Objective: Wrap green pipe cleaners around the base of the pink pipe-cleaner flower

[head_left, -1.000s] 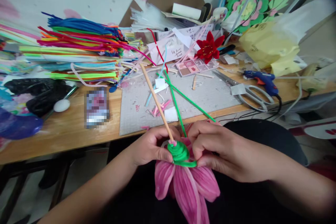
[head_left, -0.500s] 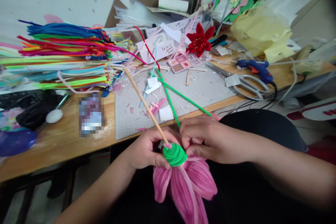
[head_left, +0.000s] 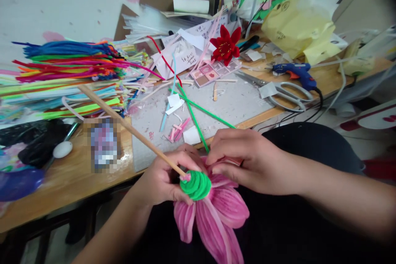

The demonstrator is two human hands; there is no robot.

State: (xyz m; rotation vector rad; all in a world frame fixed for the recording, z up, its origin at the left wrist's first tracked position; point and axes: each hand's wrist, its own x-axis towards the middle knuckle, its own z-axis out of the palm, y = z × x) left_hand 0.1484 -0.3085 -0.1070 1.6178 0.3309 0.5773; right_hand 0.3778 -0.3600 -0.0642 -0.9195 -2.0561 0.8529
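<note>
My left hand (head_left: pixel 163 177) is closed around the base of a pink pipe-cleaner flower (head_left: pixel 213 222), which hangs petals-down over my lap. Green pipe cleaner is coiled in rings over that base (head_left: pixel 198 185). A thin wooden stick (head_left: pixel 130 132) rises from the coil and leans up to the left, over the table. My right hand (head_left: pixel 244 161) is beside the coil at the upper right petals, its fingers pinched together; whatever lies between the fingertips is hidden. Beyond the hands, two green pipe cleaners (head_left: pixel 195 123) cross on the grey cutting mat (head_left: pixel 241 103).
Bundles of coloured pipe cleaners (head_left: pixel 71 66) are stacked at the left. A red flower (head_left: pixel 225 45) stands at the back by a makeup palette (head_left: pixel 213 72). Large scissors (head_left: pixel 287 95) and a blue glue gun (head_left: pixel 293 73) lie at the right. A blurred-out object (head_left: pixel 104 142) sits at the table's left front.
The flower has tilted, its stick swinging lower and to the left. The right hand's fingertips have come slightly away from the green coil, towards the upper petals. The camera view has also shifted.
</note>
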